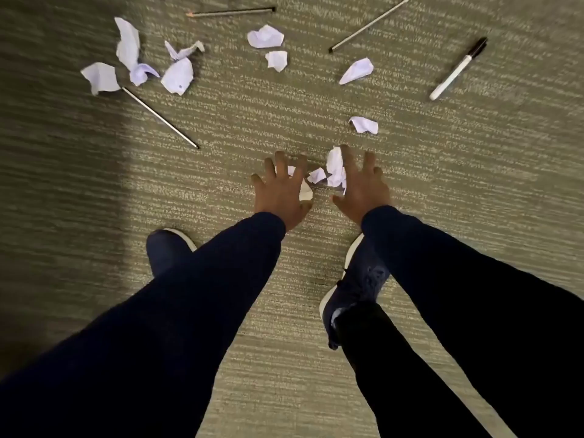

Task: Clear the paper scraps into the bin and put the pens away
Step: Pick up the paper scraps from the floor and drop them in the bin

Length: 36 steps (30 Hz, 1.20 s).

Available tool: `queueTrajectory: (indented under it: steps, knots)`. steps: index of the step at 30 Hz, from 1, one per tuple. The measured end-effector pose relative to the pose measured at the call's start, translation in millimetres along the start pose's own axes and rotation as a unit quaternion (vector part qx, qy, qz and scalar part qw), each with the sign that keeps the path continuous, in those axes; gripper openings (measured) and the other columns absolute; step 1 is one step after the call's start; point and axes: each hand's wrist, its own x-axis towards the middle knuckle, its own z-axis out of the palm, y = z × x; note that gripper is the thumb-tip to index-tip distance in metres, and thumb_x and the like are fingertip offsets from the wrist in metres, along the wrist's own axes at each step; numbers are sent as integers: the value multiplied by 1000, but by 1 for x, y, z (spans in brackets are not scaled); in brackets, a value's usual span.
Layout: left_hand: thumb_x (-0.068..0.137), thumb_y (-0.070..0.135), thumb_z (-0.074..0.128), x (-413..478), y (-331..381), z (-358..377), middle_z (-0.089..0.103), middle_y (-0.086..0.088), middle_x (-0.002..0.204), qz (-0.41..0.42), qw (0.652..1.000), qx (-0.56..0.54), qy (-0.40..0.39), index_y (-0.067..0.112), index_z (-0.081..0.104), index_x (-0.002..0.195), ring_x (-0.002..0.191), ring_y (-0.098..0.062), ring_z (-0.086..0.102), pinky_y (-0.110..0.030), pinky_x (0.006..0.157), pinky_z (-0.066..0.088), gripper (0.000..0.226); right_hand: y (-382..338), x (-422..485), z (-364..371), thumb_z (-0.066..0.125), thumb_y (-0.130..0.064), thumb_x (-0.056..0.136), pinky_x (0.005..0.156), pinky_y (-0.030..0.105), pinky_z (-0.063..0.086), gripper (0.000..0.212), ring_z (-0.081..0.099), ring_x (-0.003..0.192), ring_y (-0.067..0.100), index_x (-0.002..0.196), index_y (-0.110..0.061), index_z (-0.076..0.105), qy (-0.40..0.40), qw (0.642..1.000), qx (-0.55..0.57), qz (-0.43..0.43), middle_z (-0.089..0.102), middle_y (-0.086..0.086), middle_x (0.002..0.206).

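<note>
My sleeves (177,311) nearest; left hand (281,194) and right hand (363,184) splayed, clawing over paper scraps (335,167) on carpet (94,184); marker (458,69) at 2 o'clock.

Left grip (281,192) and right grip (363,184) splayed, palms down

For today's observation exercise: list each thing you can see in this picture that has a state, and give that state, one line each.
Left hand: fingers spread, pressed over a paper scrap on the carpet.
Right hand: fingers spread, gathering crumpled scraps.
Loose paper scraps: crumpled, scattered on the carpet.
White marker: capped, lying flat.
Thin pens: lying flat, not yet collected.
Shoes: on, planted on the carpet.
</note>
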Motion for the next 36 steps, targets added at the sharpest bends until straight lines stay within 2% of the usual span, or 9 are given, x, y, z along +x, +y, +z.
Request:
queueTrajectory:
  steps: [2,4,8,13,21,27,30,33,36]
  knots:
    - [82,59,67,5,6,5,19,-22,157,-6,1000,1,-19,28,17,151,140,-44,28,-64,98,43,91,-2,6,7,72,-15,85,78,48,56,101,32,139,48,158,-36,5,-11,996,-56,-65,-2,22,164]
    - [82,58,68,8,11,16,22,-22,155,1,1000,17,-17,28,20,151,137,-43,33,-61,93,48,89,1,11,19,64,-6,89,75,46,58,95,27,142,47,158,-37,8,-15,988,-97,-117,-6,18,166]
    - [88,40,70,15,10,28,31,-22,147,15,999,39,-3,25,31,146,127,-39,41,-51,84,52,72,21,13,33,61,-1,89,66,42,55,75,39,130,39,152,-32,34,9,984,-112,-141,11,11,166]
    - [92,16,63,22,-2,36,37,-19,140,47,999,11,11,18,47,132,117,-35,44,-45,79,55,43,34,16,41,59,7,85,64,43,54,66,46,115,39,142,-25,47,46,984,-100,-143,34,16,153]
    - [86,-9,47,35,-19,24,55,-16,120,85,992,-71,51,5,48,127,102,-31,52,-41,71,53,43,37,28,30,60,0,90,73,40,51,26,57,93,35,117,-2,60,97,989,5,-111,53,17,117]
    - [91,5,48,45,-3,7,54,-10,87,105,987,-114,52,9,45,111,64,-28,51,-35,49,36,20,36,43,-2,63,-7,85,64,29,36,25,57,77,31,109,2,60,182,979,84,-45,54,18,114]
    - [93,13,48,49,11,7,54,-8,80,114,983,-122,69,9,50,106,59,-25,45,-28,48,26,14,37,61,-19,63,-11,87,66,32,42,30,62,84,34,112,4,60,195,977,46,-72,52,19,126]
    - [92,22,47,53,21,13,57,-6,76,118,979,-142,86,10,52,104,56,-24,51,-27,49,28,17,36,77,-26,66,-13,89,74,39,52,34,64,95,38,119,2,61,172,978,-13,-115,49,17,139]
    - [88,38,53,56,27,21,54,2,74,102,978,-162,84,13,52,103,58,-18,55,-24,51,32,29,36,86,-26,68,-11,88,68,38,49,35,63,87,37,121,0,60,150,976,-55,-145,51,16,133]
